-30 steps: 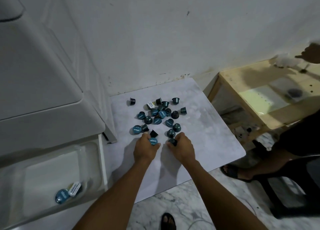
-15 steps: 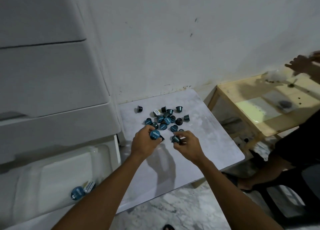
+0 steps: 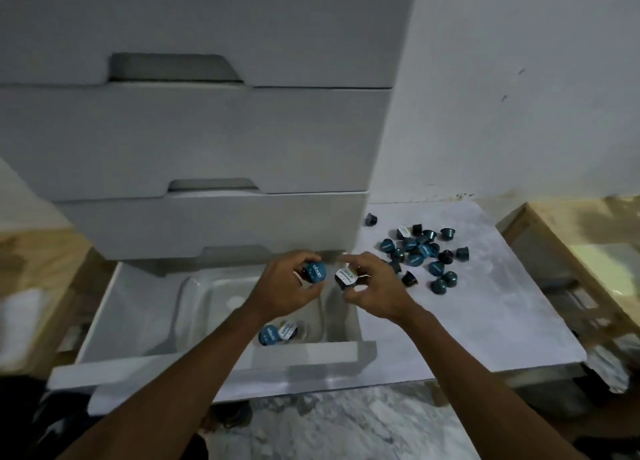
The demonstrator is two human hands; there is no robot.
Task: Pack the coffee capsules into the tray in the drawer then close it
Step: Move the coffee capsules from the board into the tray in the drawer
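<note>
1. Drawer (image 3: 114, 307): white, bottom one of the stack, pulled open. I see its front panel nearest me.
2. Tray (image 3: 194, 307): clear plastic, sits inside the drawer toward its right side.
3. Packed capsules (image 3: 278, 333): two, one blue-lidded and one white-lidded, touching each other at the tray's near right corner, partly hidden by my left forearm.
4. Left hand (image 3: 280, 288): above the tray, fingers curled closed around a blue capsule (image 3: 315, 272), lid facing me.
5. Right hand (image 3: 375, 286): just beside the left, over the drawer's right edge. Fingertips pinch a white capsule (image 3: 346, 276); index finger raised above it.
6. Board (image 3: 485, 307): pale marbled slab right of the drawer, against the wall.
7. Loose capsules (image 3: 420, 253): a cluster, mostly blue, on the far half of the board; one dark capsule lies apart at its far left corner.
8. Wooden table (image 3: 581, 227): right of the board, blurred.
</note>
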